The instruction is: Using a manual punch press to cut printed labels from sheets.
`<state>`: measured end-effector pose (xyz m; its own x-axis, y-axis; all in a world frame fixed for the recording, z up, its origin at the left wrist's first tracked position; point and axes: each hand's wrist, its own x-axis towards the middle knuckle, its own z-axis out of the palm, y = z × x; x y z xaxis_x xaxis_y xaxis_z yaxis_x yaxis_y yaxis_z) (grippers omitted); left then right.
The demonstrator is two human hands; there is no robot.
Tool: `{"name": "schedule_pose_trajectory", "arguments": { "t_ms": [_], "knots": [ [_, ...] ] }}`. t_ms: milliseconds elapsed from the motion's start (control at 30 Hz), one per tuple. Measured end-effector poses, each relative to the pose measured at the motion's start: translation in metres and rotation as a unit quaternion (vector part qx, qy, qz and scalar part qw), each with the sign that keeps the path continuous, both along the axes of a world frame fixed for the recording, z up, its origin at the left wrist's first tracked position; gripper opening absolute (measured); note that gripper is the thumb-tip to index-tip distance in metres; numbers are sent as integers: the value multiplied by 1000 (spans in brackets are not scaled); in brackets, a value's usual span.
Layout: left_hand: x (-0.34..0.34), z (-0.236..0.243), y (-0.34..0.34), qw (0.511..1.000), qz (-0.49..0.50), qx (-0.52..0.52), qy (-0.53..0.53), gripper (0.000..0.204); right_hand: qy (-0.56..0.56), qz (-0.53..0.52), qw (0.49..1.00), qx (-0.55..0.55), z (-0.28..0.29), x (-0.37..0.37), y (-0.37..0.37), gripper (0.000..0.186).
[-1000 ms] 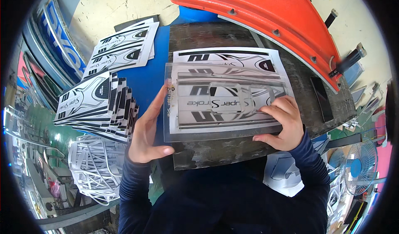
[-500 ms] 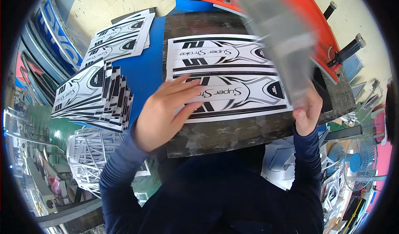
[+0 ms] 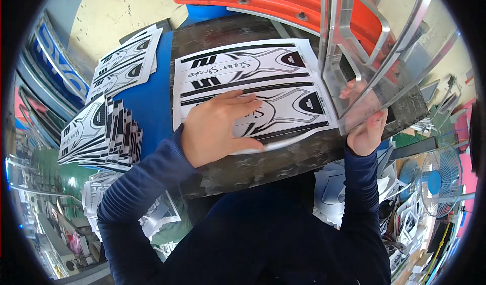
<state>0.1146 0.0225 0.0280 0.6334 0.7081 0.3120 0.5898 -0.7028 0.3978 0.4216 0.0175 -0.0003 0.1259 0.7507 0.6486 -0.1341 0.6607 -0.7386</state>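
A white printed sheet point(image 3: 276, 110) with two rows of black-and-grey graphics lies on a dark mottled board point(image 3: 293, 163). My left hand point(image 3: 215, 128) rests palm down on its near left part, thumb and fingers apart. The sheet's near edge curls up slightly beside my thumb. At the board's right side, my right hand point(image 3: 365, 135) grips the lower end of a clear plastic template point(image 3: 341, 105) with rounded cut-outs. The template stands tilted up above the board's right end; some of my fingers show through it.
Left of the board, on a blue surface point(image 3: 159, 92), lie flat printed sheets point(image 3: 119, 74) and a fanned stack of cut pieces point(image 3: 91, 133). A red curved part point(image 3: 263, 1) spans the far side. Paper scraps point(image 3: 331, 188) and a fan point(image 3: 440, 181) are at lower right.
The template has swung rightward and up off the sheet's right side, and its outline is now sharp. My left hand has settled lower on the sheet. The whole view has shifted slightly.
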Motion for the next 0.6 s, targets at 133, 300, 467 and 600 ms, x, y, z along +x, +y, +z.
{"name": "schedule_pose_trajectory", "arguments": {
  "t_ms": [133,300,467,600],
  "knots": [
    [8,-2,-8,998,-9,53,16,29,8,-1,1000,-17,1,-1,-2,75],
    [13,-8,-8,994,48,86,-52,7,7,0,1000,-23,3,-1,-3,74],
    [2,-2,-3,976,144,11,-166,6,24,8,1000,-10,3,-2,-1,72],
    [-17,9,-12,925,207,-40,-317,31,21,7,1000,0,-6,5,0,77]
  ]
}}
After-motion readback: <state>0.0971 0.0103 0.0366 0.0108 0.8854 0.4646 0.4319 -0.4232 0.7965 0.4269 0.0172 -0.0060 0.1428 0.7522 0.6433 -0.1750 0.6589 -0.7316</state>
